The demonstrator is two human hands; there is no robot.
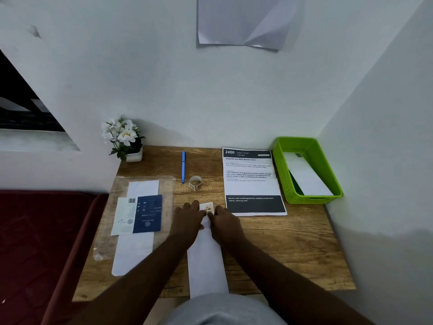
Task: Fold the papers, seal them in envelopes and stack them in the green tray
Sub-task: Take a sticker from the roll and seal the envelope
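I see both hands on the white envelope (pixel 206 254): left hand (pixel 187 216) presses flat with straight fingers, right hand (pixel 225 221) pinches the stamp (pixel 208 207) at its far end.

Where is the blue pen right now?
In the head view, the blue pen lies on the wooden desk, towards the back, left of the printed sheet, right of the flower pot, beside the tape roll.

A home study corner. A small wooden desk (pixel 281 242) is pushed into plain white walls, with a potted white flower (pixel 124 137) at its back corner. A dark red cushioned seat (pixel 42 242) stands left of it.
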